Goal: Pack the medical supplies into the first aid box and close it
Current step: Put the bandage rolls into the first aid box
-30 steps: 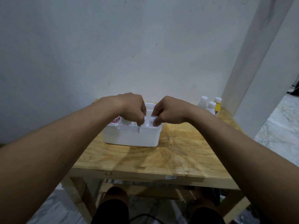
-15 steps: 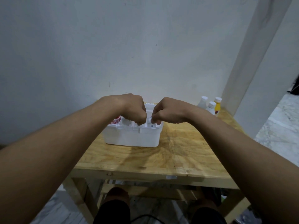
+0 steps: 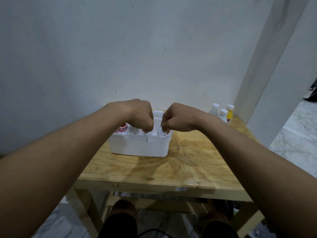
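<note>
L hand (image 3: 141,117) fisted over first aid box (image 3: 140,145); R hand (image 3: 178,118), now lower vs 1 s ago, pinching white item (image 3: 160,133) (unclear what) into box. Packing ongoing.

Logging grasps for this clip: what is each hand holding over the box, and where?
The right hand pinches a small white item by its top, inside the first aid box. The left hand is curled shut; its hold cannot be told.
</note>
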Available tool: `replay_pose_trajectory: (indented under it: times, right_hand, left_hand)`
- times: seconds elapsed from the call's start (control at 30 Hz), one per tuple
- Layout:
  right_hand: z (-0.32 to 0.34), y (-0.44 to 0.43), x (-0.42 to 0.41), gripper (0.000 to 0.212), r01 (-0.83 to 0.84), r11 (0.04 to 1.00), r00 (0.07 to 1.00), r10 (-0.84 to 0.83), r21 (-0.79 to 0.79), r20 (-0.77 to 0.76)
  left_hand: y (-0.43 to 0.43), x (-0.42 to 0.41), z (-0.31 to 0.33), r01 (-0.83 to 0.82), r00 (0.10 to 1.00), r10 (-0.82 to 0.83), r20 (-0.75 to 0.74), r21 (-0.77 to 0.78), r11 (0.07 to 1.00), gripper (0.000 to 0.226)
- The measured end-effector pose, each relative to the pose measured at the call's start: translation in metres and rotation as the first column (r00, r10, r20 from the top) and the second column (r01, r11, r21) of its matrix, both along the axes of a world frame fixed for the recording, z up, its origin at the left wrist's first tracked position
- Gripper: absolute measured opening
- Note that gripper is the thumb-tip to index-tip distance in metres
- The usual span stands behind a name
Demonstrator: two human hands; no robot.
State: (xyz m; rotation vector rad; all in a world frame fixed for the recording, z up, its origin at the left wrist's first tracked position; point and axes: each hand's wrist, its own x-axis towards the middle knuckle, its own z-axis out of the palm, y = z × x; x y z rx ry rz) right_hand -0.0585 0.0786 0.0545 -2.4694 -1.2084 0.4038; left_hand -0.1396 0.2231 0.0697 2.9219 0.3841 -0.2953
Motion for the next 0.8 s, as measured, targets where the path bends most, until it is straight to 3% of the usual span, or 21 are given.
replay_pose_trajectory:
  times: [0.33,0.8]
  right_hand:
    - [0.0034,0.0032,-0.0036,0.011,-0.021,0.999,1.000,0.021,-0.037,0.009]
    - [0.0038,0.0065,-0.0068,0.023,0.014,0.999,1.000,-0.014,-0.038,-0.007]
  left_hand:
    - [0.0030,-0.0003,0.0010,-0.009,1.000,0.008,-0.025,-0.026,1.000,0.025]
    - [0.0023,-0.0013,0.0030,-0.014,0.999,0.013,-0.032,-0.040,0.999,0.028]
